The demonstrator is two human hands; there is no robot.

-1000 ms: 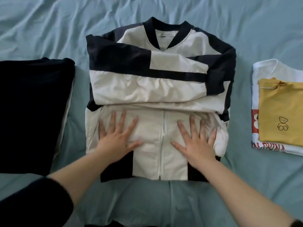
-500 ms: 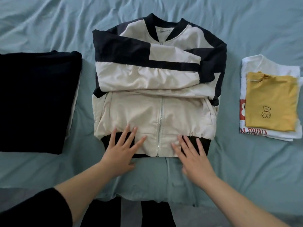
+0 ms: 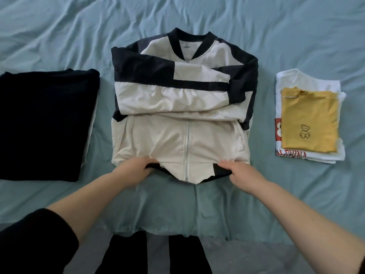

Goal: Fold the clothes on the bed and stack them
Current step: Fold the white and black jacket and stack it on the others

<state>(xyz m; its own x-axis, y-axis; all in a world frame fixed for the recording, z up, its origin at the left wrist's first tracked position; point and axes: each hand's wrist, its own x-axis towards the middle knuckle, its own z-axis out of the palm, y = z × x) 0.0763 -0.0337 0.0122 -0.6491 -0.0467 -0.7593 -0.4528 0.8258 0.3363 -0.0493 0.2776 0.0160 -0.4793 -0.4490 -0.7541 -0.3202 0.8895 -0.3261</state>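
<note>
- I see the jacket (image 3: pixel 183 107) lying flat at the centre of the frame. It is cream and navy, with its collar (image 3: pixel 190 39) toward the top and its arms folded across the chest.
- Its zip (image 3: pixel 186 149) is closed and runs down the middle of the lower half.
- The left hand (image 3: pixel 136 171) grips the bottom hem left of the zip, fingers curled under the dark band.
- The right hand (image 3: pixel 240 175) grips the hem right of the zip in the same way, fingertips tucked under the edge.
- The cloth puckers at each hand, and the hem reaches lowest in the frame at the zip.
- At the left of the frame a folded black garment (image 3: pixel 45 123) lies on the sheet (image 3: pixel 59 36), near the jacket but apart from it.
- At the right, a folded yellow shirt (image 3: pixel 310 119) with a small bear outline sits on a folded white shirt (image 3: pixel 308 82), apart from the jacket.
- A black cuff (image 3: pixel 33 238) covers the left forearm at lower left.
</note>
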